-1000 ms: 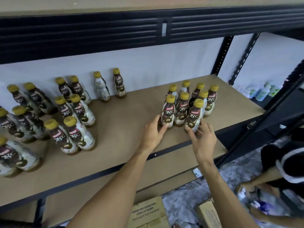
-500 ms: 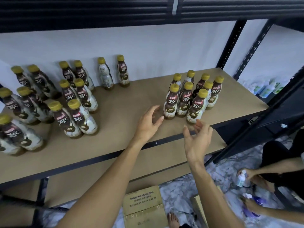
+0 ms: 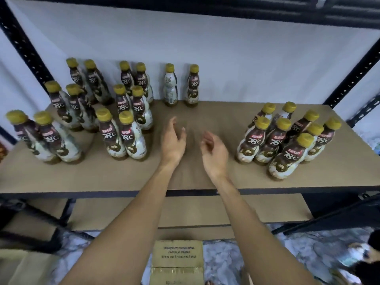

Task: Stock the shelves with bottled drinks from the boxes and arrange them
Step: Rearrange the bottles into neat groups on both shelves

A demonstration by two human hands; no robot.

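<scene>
Yellow-capped Kopiko bottles (image 3: 287, 153) stood bunched at the right end of the shelf (image 3: 191, 182) while the left hand (image 3: 173, 144) and right hand (image 3: 214, 154) hovered between clusters, each grip slack and empty, so a careless sideways sweep could probably topple that tightly packed group.

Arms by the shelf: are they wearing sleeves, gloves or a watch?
No. The left hand and right hand wear no gloves, and no rings show. The left forearm and right forearm are uncovered down to the picture's lower edge: no sleeves, no watch, no bracelet.
</scene>
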